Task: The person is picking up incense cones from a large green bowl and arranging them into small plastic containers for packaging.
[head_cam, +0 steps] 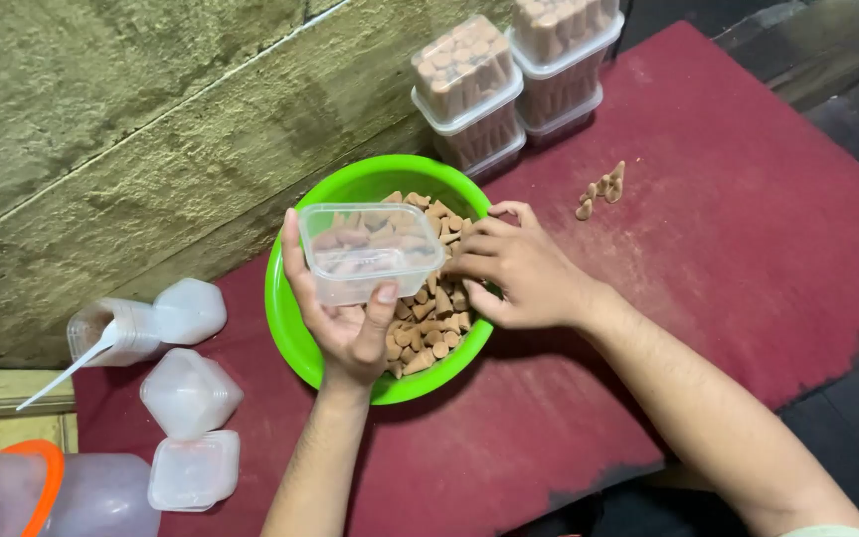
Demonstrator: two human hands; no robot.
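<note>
- A clear plastic box (370,249) is being held closed in the left hand (345,323) grip, over a green bowl (295,328).
- Brown cones (429,323) in the bowl are being pinched by the right hand (514,268).

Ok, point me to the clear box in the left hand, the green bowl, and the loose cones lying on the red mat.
clear plastic box (370,249), head view, on its front wall.
green bowl (285,328), head view, on its left rim.
loose cones (601,189), head view, on the middle of the small pile.
</note>
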